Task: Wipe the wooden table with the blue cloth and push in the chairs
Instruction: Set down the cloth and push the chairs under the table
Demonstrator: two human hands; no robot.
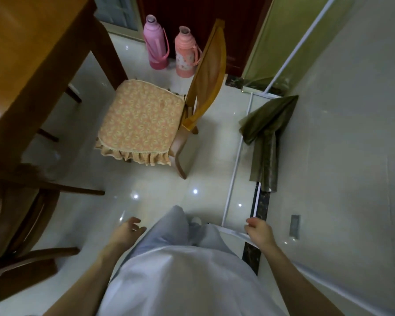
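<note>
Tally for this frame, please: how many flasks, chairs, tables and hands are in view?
Flasks: 2 (purple flask, pink flask)
Chairs: 2 in clear view (cushioned chair, dark chair)
Tables: 1 (table)
Hands: 2 (left hand, right hand), both holding nothing
Total: 7

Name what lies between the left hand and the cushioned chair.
Only bare floor lies between the left hand and the chair; the head view shows it.
</note>
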